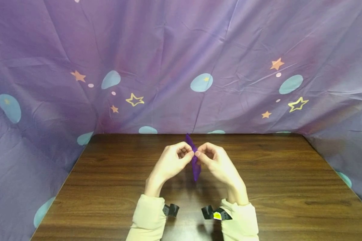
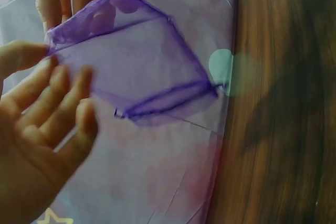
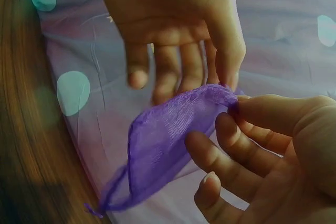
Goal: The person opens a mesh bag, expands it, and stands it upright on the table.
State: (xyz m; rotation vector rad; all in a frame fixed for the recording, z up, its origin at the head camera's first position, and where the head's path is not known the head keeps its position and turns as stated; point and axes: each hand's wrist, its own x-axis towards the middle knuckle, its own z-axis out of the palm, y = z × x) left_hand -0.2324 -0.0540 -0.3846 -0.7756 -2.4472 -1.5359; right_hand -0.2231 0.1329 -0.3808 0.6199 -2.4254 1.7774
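A sheer purple organza drawstring pouch (image 1: 196, 171) is held up over the table, seen nearly edge-on in the head view. My left hand (image 1: 169, 162) pinches its edge between thumb and forefinger. Facing it, my right hand (image 1: 220, 164) pinches the same edge, fingertips almost meeting the left ones. In the left wrist view the pouch (image 2: 136, 61) spreads flat, with a darker cord band along its lower part and small cord ends at the corners. From the right wrist view, the pouch (image 3: 168, 140) hangs slanting, the other fingers loosely bent beside it. What it contains, if anything, does not show.
Below the hands lies a dark wood-grain table (image 1: 108, 187). A purple cloth (image 1: 163, 60) with stars and blue spots hangs behind it and along both sides. Black wrist mounts (image 1: 172, 210) stick out from the cream sleeves (image 1: 149, 214).
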